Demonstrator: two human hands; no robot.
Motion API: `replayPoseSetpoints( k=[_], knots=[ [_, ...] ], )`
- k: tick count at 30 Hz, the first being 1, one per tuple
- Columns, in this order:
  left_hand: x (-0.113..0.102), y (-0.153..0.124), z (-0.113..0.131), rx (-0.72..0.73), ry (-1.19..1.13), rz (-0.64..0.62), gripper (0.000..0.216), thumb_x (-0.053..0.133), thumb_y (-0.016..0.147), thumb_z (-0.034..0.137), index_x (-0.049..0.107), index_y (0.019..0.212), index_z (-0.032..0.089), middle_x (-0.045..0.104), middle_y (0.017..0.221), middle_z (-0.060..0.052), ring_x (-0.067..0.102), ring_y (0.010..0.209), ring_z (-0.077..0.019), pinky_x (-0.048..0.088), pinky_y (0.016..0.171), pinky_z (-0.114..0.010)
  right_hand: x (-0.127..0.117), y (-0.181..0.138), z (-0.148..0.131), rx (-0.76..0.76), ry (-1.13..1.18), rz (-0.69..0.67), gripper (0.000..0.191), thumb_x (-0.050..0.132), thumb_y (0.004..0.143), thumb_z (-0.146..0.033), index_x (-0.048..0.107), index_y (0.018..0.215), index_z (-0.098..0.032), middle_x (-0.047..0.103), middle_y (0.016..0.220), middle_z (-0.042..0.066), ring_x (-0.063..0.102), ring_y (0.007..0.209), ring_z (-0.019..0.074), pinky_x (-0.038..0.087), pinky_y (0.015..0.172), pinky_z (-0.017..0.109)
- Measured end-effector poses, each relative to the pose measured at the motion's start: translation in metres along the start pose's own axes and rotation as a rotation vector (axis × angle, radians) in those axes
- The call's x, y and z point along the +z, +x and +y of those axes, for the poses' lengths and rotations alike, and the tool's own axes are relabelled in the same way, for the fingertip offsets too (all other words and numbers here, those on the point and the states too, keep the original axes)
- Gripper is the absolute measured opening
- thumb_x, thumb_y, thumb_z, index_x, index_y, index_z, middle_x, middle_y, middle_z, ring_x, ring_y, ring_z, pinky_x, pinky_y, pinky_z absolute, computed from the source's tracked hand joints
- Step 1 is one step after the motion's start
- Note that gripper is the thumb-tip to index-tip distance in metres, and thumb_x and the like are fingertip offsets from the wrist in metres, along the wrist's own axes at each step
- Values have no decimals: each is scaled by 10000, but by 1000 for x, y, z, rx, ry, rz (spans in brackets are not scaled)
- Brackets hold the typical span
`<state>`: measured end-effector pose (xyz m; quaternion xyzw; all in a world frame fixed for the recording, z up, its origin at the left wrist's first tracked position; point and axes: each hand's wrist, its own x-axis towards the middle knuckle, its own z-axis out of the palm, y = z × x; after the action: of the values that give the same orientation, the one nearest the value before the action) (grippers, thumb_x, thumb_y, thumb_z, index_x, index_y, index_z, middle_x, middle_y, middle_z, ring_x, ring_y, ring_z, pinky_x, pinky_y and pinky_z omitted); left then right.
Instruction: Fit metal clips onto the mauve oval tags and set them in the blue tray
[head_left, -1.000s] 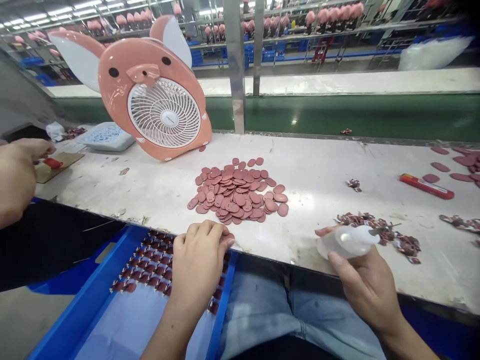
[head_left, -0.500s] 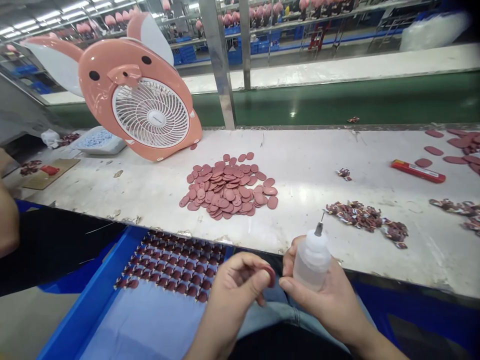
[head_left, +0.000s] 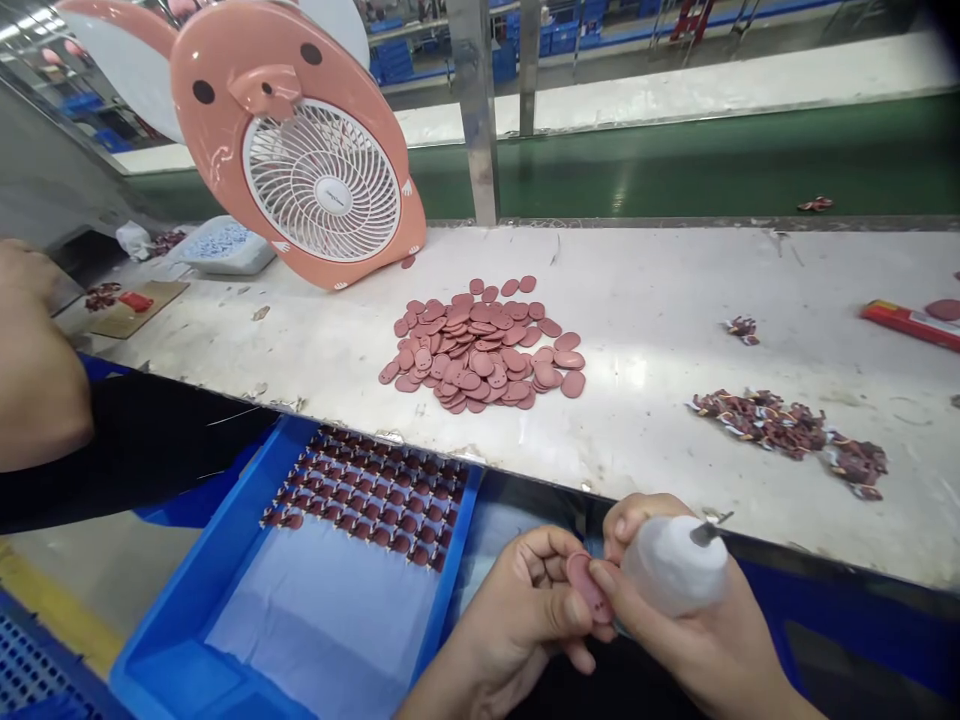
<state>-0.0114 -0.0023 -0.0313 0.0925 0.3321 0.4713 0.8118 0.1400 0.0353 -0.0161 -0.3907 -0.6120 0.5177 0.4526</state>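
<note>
My left hand (head_left: 525, 610) pinches a small dark pink oval piece (head_left: 587, 585) below the table's front edge. My right hand (head_left: 675, 630) grips a white squeeze bottle (head_left: 673, 563) with a metal needle tip, tilted to the right, and its fingers touch the same oval piece. A pile of several like pink ovals (head_left: 484, 345) lies on the white table (head_left: 660, 330) in front of me. A blue tray (head_left: 225, 600) at my lower left holds rows of dark red pieces (head_left: 371, 492).
A pink pig-faced fan (head_left: 300, 150) leans at the back left. Heaps of dark scraps (head_left: 780, 425) lie to the right, and a red tool (head_left: 907, 322) at the far right. Another person's arm (head_left: 37, 380) is at the left edge. A green conveyor (head_left: 675, 170) runs behind.
My left hand came off the table edge with an oval piece and met my right hand below it. The bottle went from upright to tilted, with its tip pointing right.
</note>
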Motion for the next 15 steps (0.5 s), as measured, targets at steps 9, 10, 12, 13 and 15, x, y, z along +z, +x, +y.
replayPoseSetpoints(
  k=[9, 10, 12, 13, 15],
  knots=[
    [-12, 3, -4, -46, -35, -112, 457, 936, 563, 451, 688, 804, 152, 617, 538, 41, 515, 410, -39, 432, 353, -84, -2, -2, -6, -110, -243, -42, 452, 715, 825, -178, 523, 1199, -345, 662, 889, -25, 640, 636, 144, 561, 609, 230],
    [-10, 2, -2, -34, -44, -109, 450, 937, 563, 444, 698, 817, 158, 624, 558, 42, 534, 439, -42, 435, 363, -79, -3, -1, -8, -94, -251, -37, 497, 706, 843, -209, 477, 1259, -356, 666, 911, -19, 649, 661, 154, 566, 622, 237],
    [-6, 0, 3, 14, -65, -66, 453, 947, 538, 433, 717, 836, 181, 654, 641, 43, 598, 538, -58, 455, 385, -80, -10, 0, -12, -33, -194, -40, 507, 617, 924, -302, 346, 1348, -367, 657, 920, -11, 664, 712, 168, 575, 644, 248],
    [-4, -1, 7, 50, -73, -28, 446, 950, 532, 423, 726, 842, 193, 680, 701, 41, 633, 597, -67, 470, 401, -83, -16, -1, -15, 7, -152, -46, 475, 558, 960, -330, 302, 1357, -375, 643, 905, -16, 662, 716, 164, 575, 644, 242],
    [0, -2, 13, 114, -78, 39, 406, 947, 548, 391, 745, 855, 220, 731, 811, 32, 688, 683, -84, 497, 430, -91, -30, -4, -20, 74, -130, -45, 390, 527, 982, -346, 341, 1322, -390, 628, 911, -21, 658, 723, 147, 573, 653, 214]
  ],
)
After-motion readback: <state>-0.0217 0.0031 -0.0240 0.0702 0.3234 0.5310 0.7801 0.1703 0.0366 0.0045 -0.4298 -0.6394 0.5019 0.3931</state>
